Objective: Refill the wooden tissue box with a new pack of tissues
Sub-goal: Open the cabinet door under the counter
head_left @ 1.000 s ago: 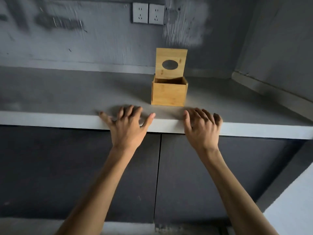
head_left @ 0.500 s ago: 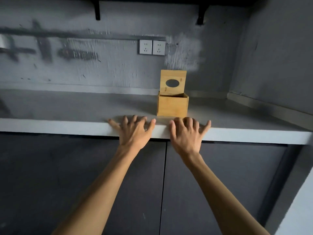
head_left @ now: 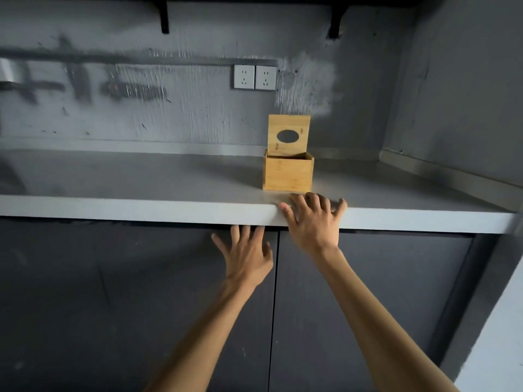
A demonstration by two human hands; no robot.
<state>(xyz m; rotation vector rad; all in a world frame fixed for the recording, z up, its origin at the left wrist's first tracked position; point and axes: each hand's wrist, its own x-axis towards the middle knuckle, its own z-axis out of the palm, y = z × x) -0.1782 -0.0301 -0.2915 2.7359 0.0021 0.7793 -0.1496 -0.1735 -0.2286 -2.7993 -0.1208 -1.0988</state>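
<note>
The wooden box [head_left: 288,172] stands on the counter [head_left: 141,179] near its front edge, lid [head_left: 288,135] raised upright. The right hand [head_left: 312,219] rests spread on the edge just before it; the left hand [head_left: 246,254], fingers straight, lies on the cabinet door [head_left: 141,292] below.

The tissue box [head_left: 288,174] hides its inside behind its front wall; both forearms [head_left: 376,321] run off below.

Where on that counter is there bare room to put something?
Widest: the counter left of the wooden tissue box. Smaller: between the box and the side wall. Crowded: the front edge before the box, under the right hand.
</note>
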